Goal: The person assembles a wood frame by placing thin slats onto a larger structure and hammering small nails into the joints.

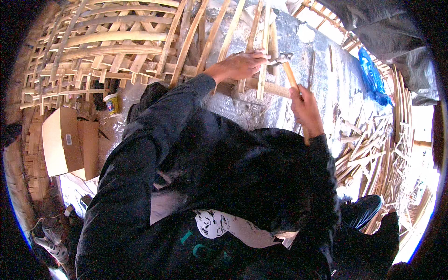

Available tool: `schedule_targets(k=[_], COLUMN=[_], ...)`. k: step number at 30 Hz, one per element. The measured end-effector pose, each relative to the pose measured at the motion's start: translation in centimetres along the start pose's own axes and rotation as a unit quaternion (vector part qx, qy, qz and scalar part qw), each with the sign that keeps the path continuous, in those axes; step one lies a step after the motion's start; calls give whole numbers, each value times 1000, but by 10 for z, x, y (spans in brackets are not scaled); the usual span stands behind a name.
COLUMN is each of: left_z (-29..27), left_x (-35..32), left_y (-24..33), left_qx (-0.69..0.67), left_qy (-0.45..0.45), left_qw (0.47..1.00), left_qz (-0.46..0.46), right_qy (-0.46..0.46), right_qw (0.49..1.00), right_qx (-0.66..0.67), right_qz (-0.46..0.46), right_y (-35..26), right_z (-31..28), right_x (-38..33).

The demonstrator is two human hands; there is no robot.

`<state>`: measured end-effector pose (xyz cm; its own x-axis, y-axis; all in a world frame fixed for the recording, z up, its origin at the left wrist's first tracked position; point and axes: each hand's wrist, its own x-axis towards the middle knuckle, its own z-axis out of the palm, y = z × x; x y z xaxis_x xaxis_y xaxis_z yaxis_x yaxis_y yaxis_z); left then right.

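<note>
My right hand [306,106] is wrapped round the wooden handle of a hammer [291,77]. The hammer's metal head lies over a pale wooden slat [262,84], close by the fingertips of my left hand [241,65]. Those fingers are pressed together at the slat's edge; whatever they pinch is too small to make out. The slat crosses a lower crosspiece [275,88] of a frame built from several long strips. More upright strips [212,39] of the same frame stand to the left of my left hand.
Stacked lattice panels [116,42] of strips fill the far left. Below them are an open cardboard box [63,140] and a small yellow tub [112,103]. Loose strips [364,154] lie heaped at the right, near a blue plastic bundle [372,77]. Silvery sheeting [322,70] spreads beyond the frame.
</note>
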<state>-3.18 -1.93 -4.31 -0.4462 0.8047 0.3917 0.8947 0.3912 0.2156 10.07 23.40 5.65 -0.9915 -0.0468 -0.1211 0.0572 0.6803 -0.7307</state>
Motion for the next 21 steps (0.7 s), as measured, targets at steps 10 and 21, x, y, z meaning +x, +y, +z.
schedule_targets(k=[10,21], left_z=[-57,-35], left_x=[15,11], left_y=[37,41], left_qx=[-44,-66], left_qy=[-94,-116], left_qw=[979,981], left_qz=[-178,-140], right_qy=[183,221], right_qw=[980,972], right_qx=[49,76], right_qz=[53,28], right_y=[2,-7], right_z=[85,124], right_x=[-48,-22])
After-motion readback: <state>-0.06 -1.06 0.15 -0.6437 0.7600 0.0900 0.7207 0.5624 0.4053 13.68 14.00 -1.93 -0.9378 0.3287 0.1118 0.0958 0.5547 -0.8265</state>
